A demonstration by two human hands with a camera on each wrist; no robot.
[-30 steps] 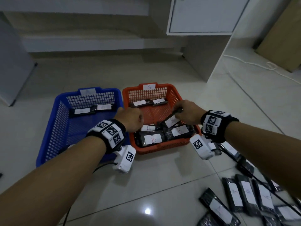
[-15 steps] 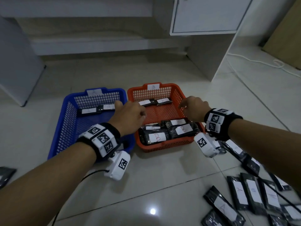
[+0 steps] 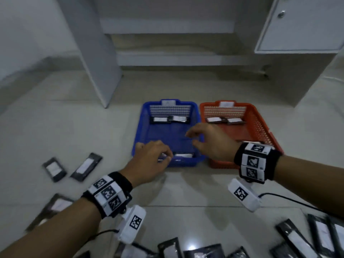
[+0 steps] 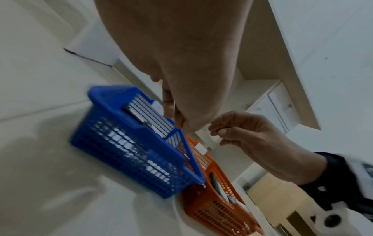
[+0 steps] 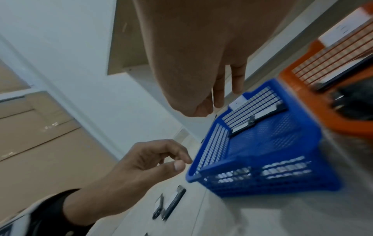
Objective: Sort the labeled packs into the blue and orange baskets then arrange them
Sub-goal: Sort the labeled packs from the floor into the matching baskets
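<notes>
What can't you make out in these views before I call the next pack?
- Basket tags: on the blue basket and orange basket, head view, letters too small and blurred.
- Near packs in blue basket: left hand covers part, head view.
- Orange basket's near end: right hand and wristband hide it.
- Floor packs: cut by the bottom edge, labels unreadable.

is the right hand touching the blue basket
Apart. In the left wrist view the right hand hangs above the blue basket, open wall showing between its curled fingers and the rim.
</notes>
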